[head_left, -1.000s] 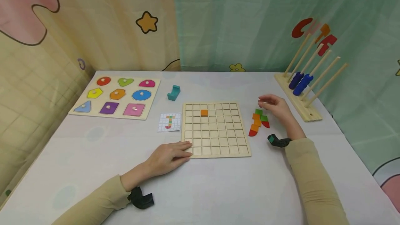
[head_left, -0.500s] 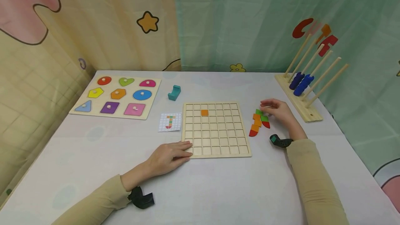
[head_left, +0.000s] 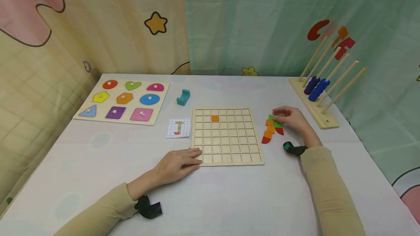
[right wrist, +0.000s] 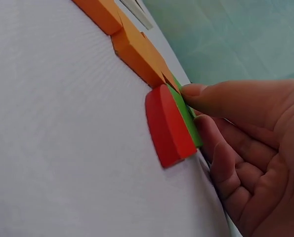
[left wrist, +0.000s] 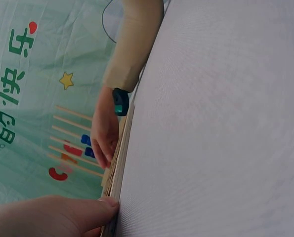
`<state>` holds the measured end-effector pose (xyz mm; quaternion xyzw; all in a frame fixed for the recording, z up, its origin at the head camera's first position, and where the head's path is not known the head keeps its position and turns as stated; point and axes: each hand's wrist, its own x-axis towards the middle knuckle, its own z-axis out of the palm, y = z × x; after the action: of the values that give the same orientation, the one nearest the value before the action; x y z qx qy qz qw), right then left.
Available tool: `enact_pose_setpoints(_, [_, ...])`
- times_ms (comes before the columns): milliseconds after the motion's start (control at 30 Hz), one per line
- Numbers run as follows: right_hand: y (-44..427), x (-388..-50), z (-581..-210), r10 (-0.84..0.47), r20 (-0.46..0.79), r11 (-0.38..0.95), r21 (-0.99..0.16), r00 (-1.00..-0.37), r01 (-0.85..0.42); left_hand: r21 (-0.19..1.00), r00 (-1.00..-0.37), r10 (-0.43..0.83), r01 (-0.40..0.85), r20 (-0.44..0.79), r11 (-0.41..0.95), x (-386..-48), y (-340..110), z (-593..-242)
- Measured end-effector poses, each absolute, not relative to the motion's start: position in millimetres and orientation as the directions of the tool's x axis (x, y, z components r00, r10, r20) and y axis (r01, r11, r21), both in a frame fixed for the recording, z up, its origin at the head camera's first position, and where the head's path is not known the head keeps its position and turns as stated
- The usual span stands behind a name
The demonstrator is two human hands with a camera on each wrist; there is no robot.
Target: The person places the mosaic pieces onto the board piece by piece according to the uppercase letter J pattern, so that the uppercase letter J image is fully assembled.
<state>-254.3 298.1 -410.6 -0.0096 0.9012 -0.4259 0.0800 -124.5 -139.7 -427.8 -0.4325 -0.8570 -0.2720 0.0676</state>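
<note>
My left hand (head_left: 178,165) rests on the near left corner of the wooden grid board (head_left: 226,137); its thumb touches the board's edge in the left wrist view. One orange square block (head_left: 214,118) sits in a cell near the top. To the right of the board, my right hand (head_left: 291,118) pinches at a green block (head_left: 277,124) with thumb and fingertips, partly hiding the green pair. Several orange blocks (head_left: 269,128) and two red quarter-round blocks (head_left: 266,140) lie against them. In the right wrist view a red block (right wrist: 169,128) adjoins the green one.
A pattern card (head_left: 178,128) lies left of the board. Behind it are a teal curved block (head_left: 183,97) and a knobbed shape puzzle (head_left: 134,101). At the far right stands a peg rack (head_left: 315,101) with tall rods and blue beads.
My right hand has come down and slightly nearer onto the green blocks, its fingertips now closing at them. The left hand and the board have stayed still.
</note>
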Motion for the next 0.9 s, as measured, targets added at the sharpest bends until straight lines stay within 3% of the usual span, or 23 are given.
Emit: enact_pose_setpoints(900, [294.2,-260.6,-406.0,-0.066,-0.088,0.680,-0.733,-0.994,0.019,0.404,-0.612,0.707,0.782,0.354,0.475,-126.3,-140.7,-428.1])
